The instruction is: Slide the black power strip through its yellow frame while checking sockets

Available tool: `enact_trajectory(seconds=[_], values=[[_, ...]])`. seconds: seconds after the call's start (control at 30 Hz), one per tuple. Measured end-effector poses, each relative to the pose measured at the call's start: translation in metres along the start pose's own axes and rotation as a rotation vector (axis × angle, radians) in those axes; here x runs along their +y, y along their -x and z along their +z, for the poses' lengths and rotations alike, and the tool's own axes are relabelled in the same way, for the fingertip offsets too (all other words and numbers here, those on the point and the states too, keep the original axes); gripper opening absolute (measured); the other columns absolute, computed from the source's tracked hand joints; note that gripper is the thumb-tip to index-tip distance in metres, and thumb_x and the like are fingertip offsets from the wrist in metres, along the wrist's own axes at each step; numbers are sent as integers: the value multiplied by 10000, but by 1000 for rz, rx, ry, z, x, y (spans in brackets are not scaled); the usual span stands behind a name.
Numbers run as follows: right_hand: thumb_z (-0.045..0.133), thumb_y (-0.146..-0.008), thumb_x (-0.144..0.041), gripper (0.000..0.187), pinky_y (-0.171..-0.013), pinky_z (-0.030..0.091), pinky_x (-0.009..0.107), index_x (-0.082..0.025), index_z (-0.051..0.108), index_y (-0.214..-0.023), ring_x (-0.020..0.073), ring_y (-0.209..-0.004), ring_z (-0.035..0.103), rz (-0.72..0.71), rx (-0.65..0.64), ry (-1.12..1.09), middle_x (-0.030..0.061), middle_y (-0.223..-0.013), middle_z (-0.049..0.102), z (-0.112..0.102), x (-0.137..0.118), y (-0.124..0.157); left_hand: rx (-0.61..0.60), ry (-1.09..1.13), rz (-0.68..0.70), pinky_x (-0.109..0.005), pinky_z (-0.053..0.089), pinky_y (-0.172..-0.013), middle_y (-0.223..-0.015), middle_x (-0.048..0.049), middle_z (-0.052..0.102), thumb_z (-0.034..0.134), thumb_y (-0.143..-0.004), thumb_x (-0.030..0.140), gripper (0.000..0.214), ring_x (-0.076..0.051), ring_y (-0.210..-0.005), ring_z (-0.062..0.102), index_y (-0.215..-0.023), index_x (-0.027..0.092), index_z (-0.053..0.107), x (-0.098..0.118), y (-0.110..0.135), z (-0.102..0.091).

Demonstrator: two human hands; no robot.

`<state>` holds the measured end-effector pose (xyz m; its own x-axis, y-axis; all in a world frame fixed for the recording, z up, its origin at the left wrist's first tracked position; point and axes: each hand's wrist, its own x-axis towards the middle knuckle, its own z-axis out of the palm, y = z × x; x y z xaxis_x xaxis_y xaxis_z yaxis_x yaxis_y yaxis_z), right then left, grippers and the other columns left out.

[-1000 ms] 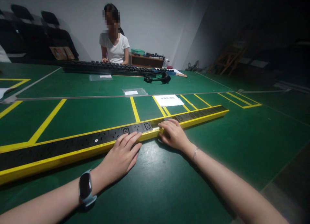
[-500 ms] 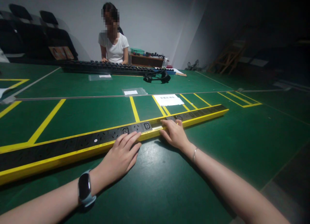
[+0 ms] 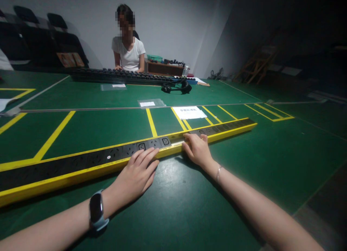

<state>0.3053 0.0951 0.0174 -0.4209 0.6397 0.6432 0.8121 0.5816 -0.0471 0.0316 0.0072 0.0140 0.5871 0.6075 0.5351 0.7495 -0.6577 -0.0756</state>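
Head view: left hand [image 3: 139, 171] rests outstretched on yellow strip [image 3: 116, 152]; farther right, right hand [image 3: 198, 151] curls, its hold I cannot tell.

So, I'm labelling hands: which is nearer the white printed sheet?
Right: the right hand is just this side of the sheet; the left hand is farther back, leftward.

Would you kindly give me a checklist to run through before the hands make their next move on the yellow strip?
1. Left hand on the yellow strip: ok, fingers over its near edge.
2. Row of black sockets unbroken: not ok, a gap shows between the hands.
3. Right hand gripping a socket: cannot tell, the hand hides it.
4. White paper off the strip: ok, lying beyond it.
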Motion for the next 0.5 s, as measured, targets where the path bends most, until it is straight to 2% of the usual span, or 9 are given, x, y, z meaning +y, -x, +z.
enact_trajectory(seconds=[0.1, 0.2, 0.37, 0.5], values=[[428, -990, -407, 308, -861, 296, 394, -160, 575, -1101, 217, -862, 609, -27, -16, -5, 83, -957, 690, -1, -1, -1, -2, -1, -4, -452, 264, -1129, -1450, -115, 438, 537, -905, 260, 265, -275, -1350, 373, -1142, 178, 625, 0, 0, 1], [474, -975, -409, 264, -912, 298, 402, -180, 581, -1054, 215, -892, 598, -111, -71, -31, 64, -948, 685, -2, -1, -1, -2, -2, -8, -459, 266, -1123, -1452, -115, 438, 521, -915, 265, 261, -276, -1354, 368, -1139, 179, 623, 0, 0, 2], [494, -970, -434, 301, -889, 348, 375, -196, 551, -796, 179, -735, 527, -127, -72, -38, 24, -746, 609, -1, 4, -3, -4, -5, -7, -457, 265, -1127, -1456, -120, 436, 492, -931, 270, 265, -271, -1359, 367, -1143, 174, 619, 0, 1, 1], [518, -961, -428, 290, -936, 356, 372, -203, 539, -779, 165, -705, 524, -135, -55, -60, 2, -709, 578, 1, 8, -4, -15, -1, 8, -430, 241, -1159, -1472, -119, 422, 463, -944, 254, 287, -252, -1376, 356, -1166, 153, 613, -2, 2, -1]])
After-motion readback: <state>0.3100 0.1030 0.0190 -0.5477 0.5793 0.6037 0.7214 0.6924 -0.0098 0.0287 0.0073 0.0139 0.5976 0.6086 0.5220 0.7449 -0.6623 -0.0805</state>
